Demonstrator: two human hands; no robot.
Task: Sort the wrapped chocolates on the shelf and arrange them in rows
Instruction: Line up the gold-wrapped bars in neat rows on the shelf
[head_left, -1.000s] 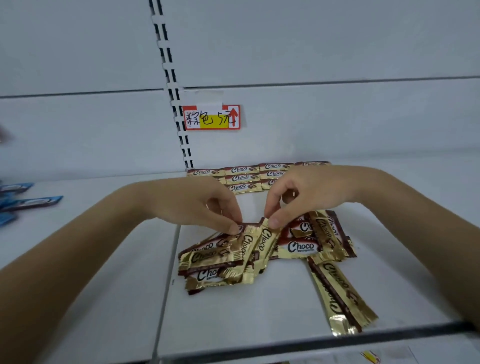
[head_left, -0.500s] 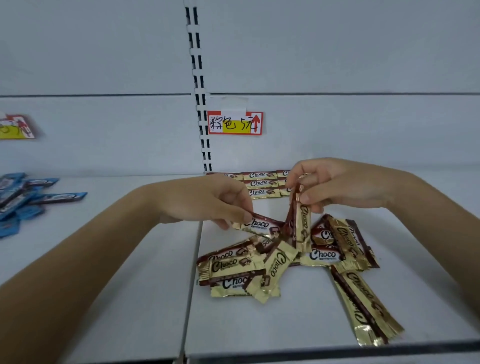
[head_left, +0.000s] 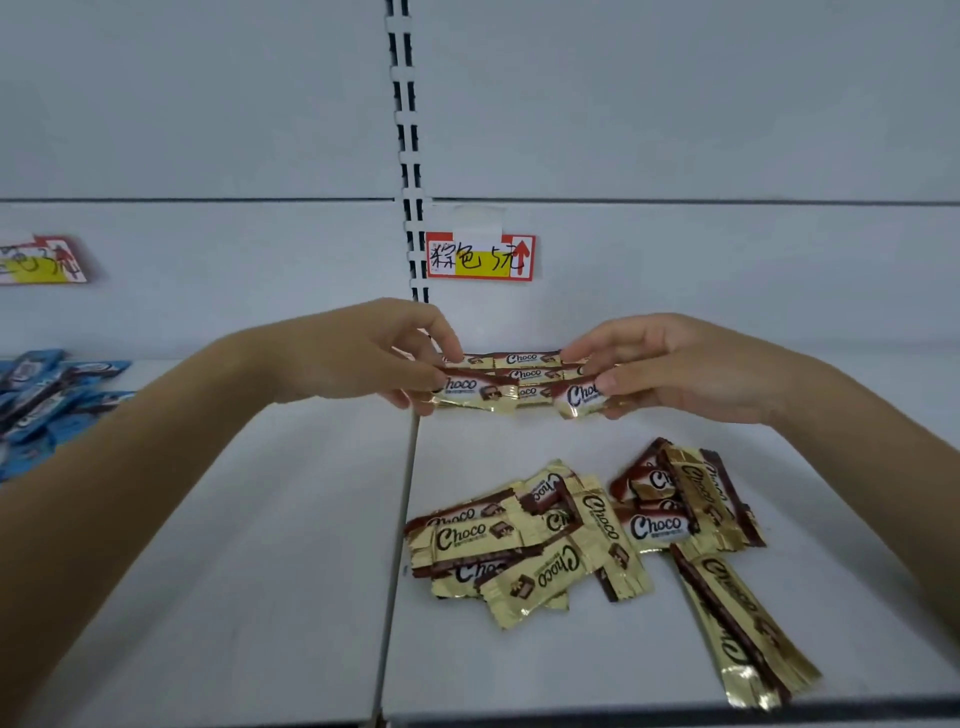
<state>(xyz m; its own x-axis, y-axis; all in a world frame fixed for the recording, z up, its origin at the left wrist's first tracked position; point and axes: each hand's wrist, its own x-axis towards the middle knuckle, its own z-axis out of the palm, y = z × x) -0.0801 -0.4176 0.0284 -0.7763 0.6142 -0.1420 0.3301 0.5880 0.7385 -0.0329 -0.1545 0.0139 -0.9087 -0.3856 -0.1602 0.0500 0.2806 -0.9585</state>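
Note:
My left hand (head_left: 374, 358) pinches a gold-and-brown Choco bar (head_left: 475, 392) by its left end, just above the shelf near the back wall. My right hand (head_left: 670, 366) pinches a second Choco bar (head_left: 579, 399) by its right end. Both bars hang in front of the rows of Choco bars (head_left: 524, 364) lined up against the back wall. A loose pile of Choco bars (head_left: 524, 540) lies in the middle of the shelf, more lie to its right (head_left: 685, 499), and one long bar (head_left: 743, 629) lies near the front edge.
The white shelf board (head_left: 519, 686) ends at a dark front rail. A seam and slotted upright (head_left: 410, 244) split the shelf in two bays. A red-and-yellow label (head_left: 480, 257) hangs on the back wall. Blue-wrapped bars (head_left: 47, 395) lie at far left under another label (head_left: 39, 260).
Both hands have lifted away from the loose pile, each with one Choco bar, and moved back to the rows at the wall. The camera has swung left, so the scene sits further right.

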